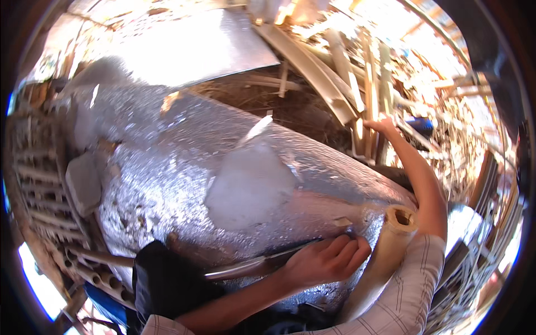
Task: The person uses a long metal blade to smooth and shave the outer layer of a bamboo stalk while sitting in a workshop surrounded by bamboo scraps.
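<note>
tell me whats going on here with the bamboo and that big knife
A person sits over a silvery foil sheet spread on the ground. Their left hand grips a long knife, its blade lying across their lap. A thick bamboo pole with a hollow cut end rests beside that hand, leaning by the right arm. The right hand is stretched far out to a pile of split bamboo strips, touching one. No cutting shows at this moment.
</note>
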Available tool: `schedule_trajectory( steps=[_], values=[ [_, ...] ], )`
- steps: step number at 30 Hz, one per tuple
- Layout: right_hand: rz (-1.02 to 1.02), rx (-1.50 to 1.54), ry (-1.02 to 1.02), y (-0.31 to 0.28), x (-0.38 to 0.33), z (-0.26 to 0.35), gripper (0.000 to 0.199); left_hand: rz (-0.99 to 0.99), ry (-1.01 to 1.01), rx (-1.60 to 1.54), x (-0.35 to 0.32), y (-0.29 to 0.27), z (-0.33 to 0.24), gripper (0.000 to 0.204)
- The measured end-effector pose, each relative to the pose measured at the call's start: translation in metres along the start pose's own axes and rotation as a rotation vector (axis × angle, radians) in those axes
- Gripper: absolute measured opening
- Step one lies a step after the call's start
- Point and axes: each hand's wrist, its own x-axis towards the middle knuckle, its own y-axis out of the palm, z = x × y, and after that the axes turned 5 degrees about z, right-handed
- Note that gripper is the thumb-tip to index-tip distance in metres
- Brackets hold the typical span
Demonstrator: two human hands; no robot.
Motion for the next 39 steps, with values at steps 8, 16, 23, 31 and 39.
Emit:
schedule_trajectory(
  steps=[8, 16, 23, 31, 39],
  values=[
    [-0.146, -0.082, -0.021, -0.113, -0.036, 0.109, 0.075, -0.085, -0.071, 0.059, -0.003, 0.003, 0.003, 0.016],
    [-0.477, -0.588, -0.025, -0.253, -0.148, 0.134, 0.062, -0.083, -0.067, -0.012, -0.001, 0.010, -0.007, 0.014],
    [-0.708, -0.847, -0.121, -0.259, -0.273, 0.122, 0.065, -0.017, -0.109, -0.209, -0.001, 0.012, -0.003, 0.028],
    [-0.750, -0.589, -0.101, -0.184, -0.548, 0.111, 0.077, -0.309, -0.414, -0.665, 0.005, -0.007, -0.007, 0.023],
    [-0.761, 0.030, -0.188, 0.036, -0.746, 0.083, 0.062, 0.027, -0.056, -2.143, -0.049, -0.083, -0.047, 0.064]
  ],
)
